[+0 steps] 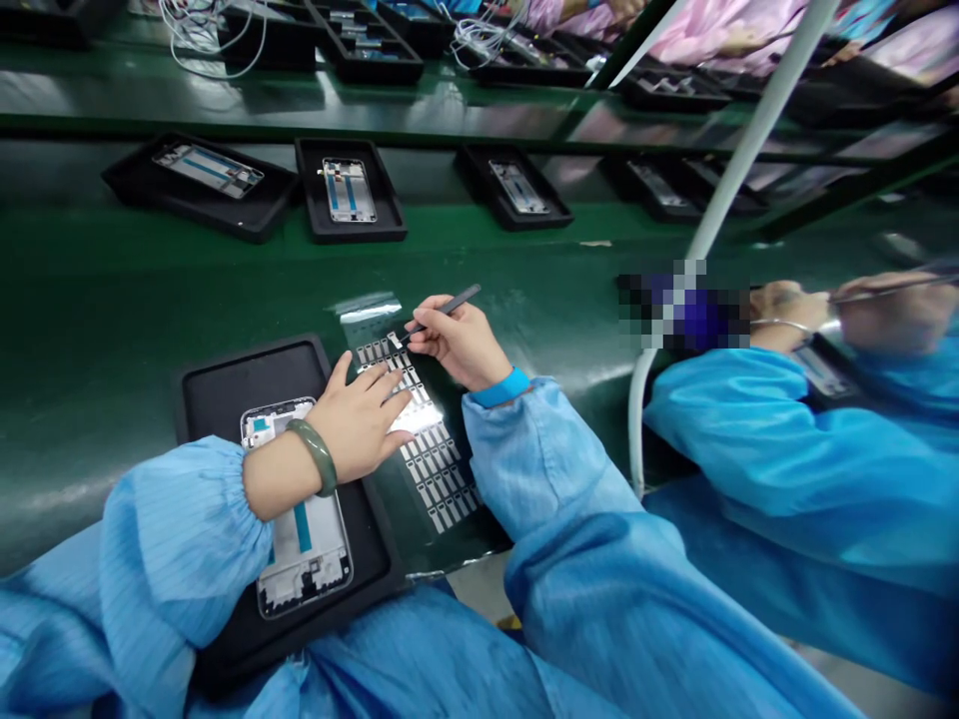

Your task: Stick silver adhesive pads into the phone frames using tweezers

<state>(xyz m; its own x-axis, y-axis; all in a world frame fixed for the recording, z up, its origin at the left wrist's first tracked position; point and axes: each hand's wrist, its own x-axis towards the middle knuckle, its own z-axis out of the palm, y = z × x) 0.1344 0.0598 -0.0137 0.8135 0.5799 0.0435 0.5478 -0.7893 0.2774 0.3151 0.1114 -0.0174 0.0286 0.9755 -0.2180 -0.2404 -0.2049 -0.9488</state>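
The person's left hand lies palm down on the upper part of a sheet of small silvery pieces, its fingers spread and gripping nothing. The right hand is at the sheet's far end, thumb and fingers closed on dark tweezers. A pale piece sits at the working end of the tweezers, tilted out of line with the rows; whether the tips have closed on it is too small to tell.

The sheet lies on the green worktop, just right of a black tray. In that tray is a phone frame, partly hidden beneath the left forearm, with a blue strip along its middle.

The step in hand looks to be freeing one piece from the sheet, the left hand steadying it while the right works the tweezers. The next move seems to call for a firm but light pinch on the piece and a slow, shallow lift, with the left palm holding the sheet flat. A thin piece like this could bend or slip if tugged sharply, so a clean hold near its edge would help.
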